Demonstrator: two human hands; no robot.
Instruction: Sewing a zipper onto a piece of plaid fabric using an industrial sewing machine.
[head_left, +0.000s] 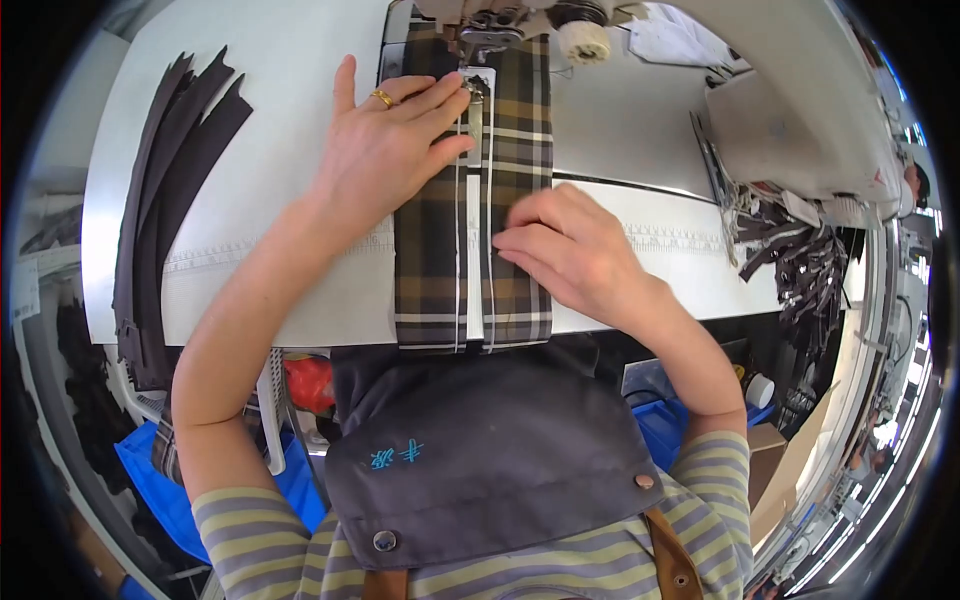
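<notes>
A strip of plaid fabric [430,280] lies lengthwise under the sewing machine's presser foot [478,50], with two white-piped edges along a narrow central gap. My left hand [395,145] lies open on its upper part, fingers stretched toward a metal plate [475,150] by the foot. My right hand [570,245] rests lower on the fabric's right side, fingers curled and pinched at the right piped edge; what is between the fingertips is hidden.
Dark zipper strips [170,200] lie at the left of the white table [260,120]. Tweezers [715,160] and a dark bundle of trimmings [790,270] are at the right. Blue bags [145,465] sit below the table. Small figures of other people [910,185] show at the far right.
</notes>
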